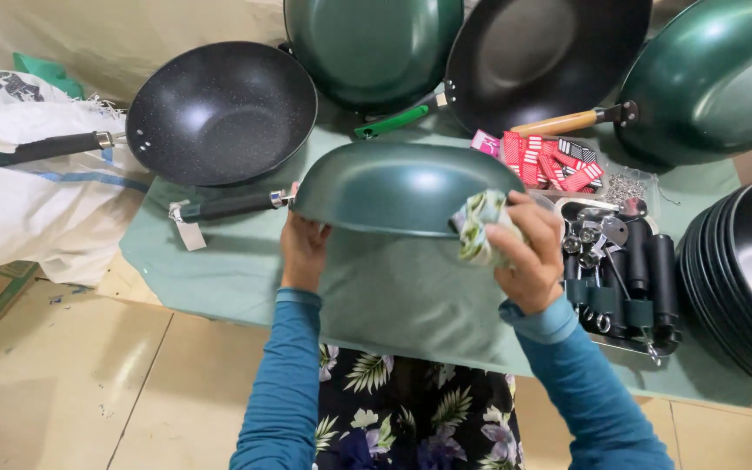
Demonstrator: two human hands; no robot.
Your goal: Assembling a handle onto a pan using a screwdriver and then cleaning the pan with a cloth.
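Note:
A dark green wok point(398, 184) is held upside down above the green table cover, its black handle point(228, 206) pointing left. My left hand point(304, 251) grips the wok's near rim from below. A patterned green and white cloth point(479, 226), bunched in my right hand point(533, 257), presses against the wok's outer right side. Both arms wear blue sleeves.
A speckled black wok point(219, 111) lies at the back left, more green and black woks point(715, 74) along the back. A stack of black pans point(746, 278) stands at right. A tray of black handles and metal fittings point(628, 278), red tags point(546, 161) and a white sack point(28, 200) surround the cover point(219, 270).

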